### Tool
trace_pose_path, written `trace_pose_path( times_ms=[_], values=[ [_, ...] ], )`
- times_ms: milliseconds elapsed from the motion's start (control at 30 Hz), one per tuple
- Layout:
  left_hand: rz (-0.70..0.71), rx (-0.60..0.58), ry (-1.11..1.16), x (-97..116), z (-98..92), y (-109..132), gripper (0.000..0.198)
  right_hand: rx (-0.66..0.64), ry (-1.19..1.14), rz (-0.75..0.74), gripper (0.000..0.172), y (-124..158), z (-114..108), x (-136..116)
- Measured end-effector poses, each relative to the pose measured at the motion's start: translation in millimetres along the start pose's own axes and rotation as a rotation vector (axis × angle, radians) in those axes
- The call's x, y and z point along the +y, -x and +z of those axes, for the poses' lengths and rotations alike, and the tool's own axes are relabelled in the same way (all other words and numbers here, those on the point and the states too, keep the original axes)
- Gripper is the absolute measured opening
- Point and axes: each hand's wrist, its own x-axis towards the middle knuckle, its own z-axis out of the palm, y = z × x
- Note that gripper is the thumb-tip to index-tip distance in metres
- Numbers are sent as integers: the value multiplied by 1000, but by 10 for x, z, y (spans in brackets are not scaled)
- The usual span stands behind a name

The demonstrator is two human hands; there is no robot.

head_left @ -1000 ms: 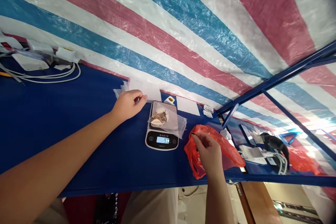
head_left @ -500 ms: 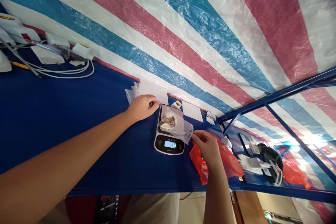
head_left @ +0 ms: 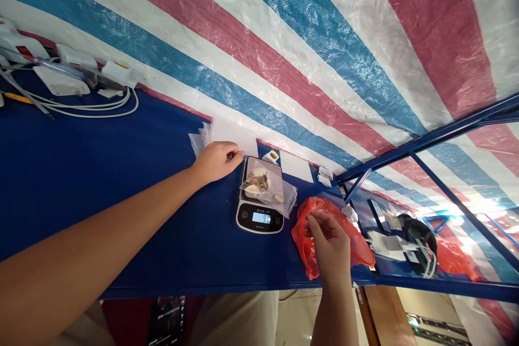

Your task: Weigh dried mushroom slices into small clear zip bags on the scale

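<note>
A digital kitchen scale (head_left: 242, 218) lies on the blue table with its display lit. On its platform rests a clear zip bag (head_left: 286, 206) with several pale, brown-centred dried slices (head_left: 258, 181) in it. My left hand (head_left: 221, 161) is closed at the upper left of the scale; anything within its fingers is hidden. To the right, my right hand (head_left: 330, 238) hovers over a crumpled red plastic bag (head_left: 303, 259), fingers loosely curled, with nothing visible in them. It is apart from the zip bag.
Empty clear bags (head_left: 196, 143) and white paper (head_left: 233, 132) lie behind my left hand. White chargers and cables (head_left: 117, 73) crowd the far left. A blue metal frame (head_left: 458, 194) rises at the right, before a striped tarp (head_left: 251, 59).
My right hand has let go of the zip bag's edge and moved right and down over the red bag. Another slice now shows near the zip bag's right side. My left hand stays closed.
</note>
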Motion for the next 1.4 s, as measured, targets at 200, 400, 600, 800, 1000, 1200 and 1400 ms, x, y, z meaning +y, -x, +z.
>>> trace_pose_path(
  times_ms=[200, 400, 600, 800, 1000, 1200, 1400],
  values=[
    [-4, 3, 8, -16, 8, -1, 38, -11, 13, -13, 45, 37, 50, 102],
    [5, -7, 6, -14, -1, -1, 38, -79, 14, -59, 41, 11, 163, 112],
    [11, -1, 7, 14, -9, -4, 38, -81, 3, -59, 40, 22, 193, 122],
    [5, -9, 10, -2, -8, -1, 39, -79, 2, -64, 39, 31, 190, 157],
    [0, -6, 7, -19, -5, -2, 39, -81, -10, -32, 46, 46, 177, 166],
    [14, -6, 15, 2, -7, 0, 38, 6, -139, -2, 59, -58, 324, 66],
    [-7, -9, 21, 29, -22, -3, 37, -118, -54, -79, 44, -329, 568, -245]
  ],
)
